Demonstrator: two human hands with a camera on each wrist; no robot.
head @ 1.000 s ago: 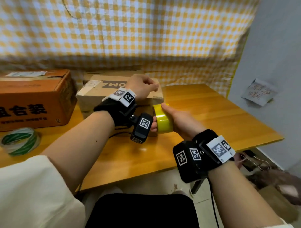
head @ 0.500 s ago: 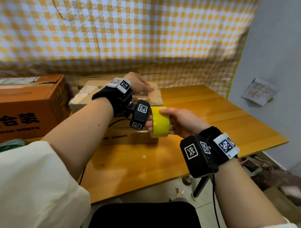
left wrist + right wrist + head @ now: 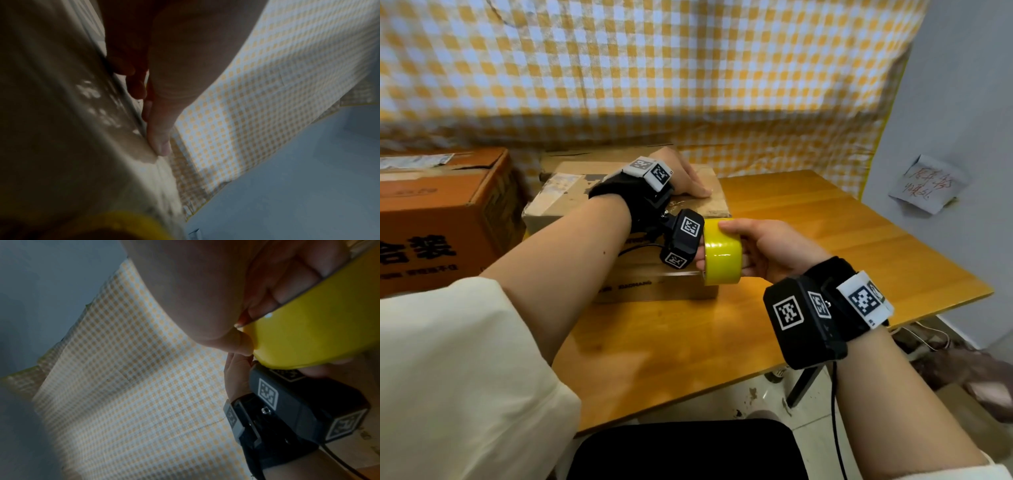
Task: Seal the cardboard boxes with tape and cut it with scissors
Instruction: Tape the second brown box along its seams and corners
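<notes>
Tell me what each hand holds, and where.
Right hand grips the tape roll, fingers through its core. Left hand holds nothing, flat on the box.

A wooden table [image 3: 842,246] with an orange-brown top is seen standing against a yellow checked curtain [image 3: 654,68]. A tan cardboard box [image 3: 571,195] is set on it near the back edge, by the curtain. To the left of that box, an orange cardboard box [image 3: 441,212] with dark printed characters is placed on the table, close beside it. To the right of the tan box, bare wood is shown.
</notes>
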